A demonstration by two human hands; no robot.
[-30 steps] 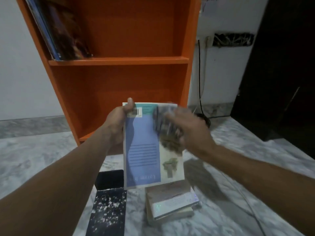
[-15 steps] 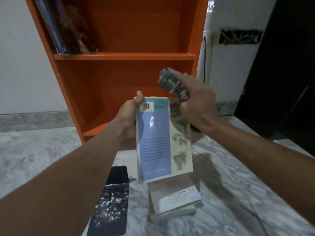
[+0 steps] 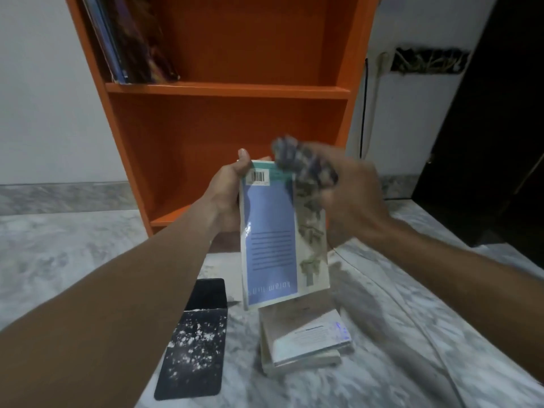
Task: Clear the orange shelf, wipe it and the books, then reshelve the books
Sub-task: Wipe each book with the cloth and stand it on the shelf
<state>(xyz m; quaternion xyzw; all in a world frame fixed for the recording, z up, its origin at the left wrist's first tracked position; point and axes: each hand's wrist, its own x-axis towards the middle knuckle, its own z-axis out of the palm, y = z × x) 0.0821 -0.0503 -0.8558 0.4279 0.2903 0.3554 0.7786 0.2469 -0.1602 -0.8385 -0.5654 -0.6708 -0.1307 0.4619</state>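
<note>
My left hand (image 3: pixel 226 195) holds a blue and cream paperback (image 3: pixel 276 237) upright by its top left corner, back cover facing me. My right hand (image 3: pixel 350 195) is closed on a bunched grey cloth (image 3: pixel 303 163) and presses it against the book's top right part; hand and cloth are blurred. The orange shelf (image 3: pixel 229 89) stands behind, its lower compartment empty. Several books (image 3: pixel 129 39) lean at the left of the upper compartment. A small stack of books (image 3: pixel 306 340) lies on the marble floor below the held book.
A black speckled book (image 3: pixel 197 340) lies flat on the floor (image 3: pixel 59 254) left of the stack. A black cable (image 3: pixel 364 107) hangs down the white wall right of the shelf. A dark doorway (image 3: pixel 494 113) fills the right side.
My right hand has come back down with the cloth from above the book onto its top right part. The book has stayed in my left hand.
</note>
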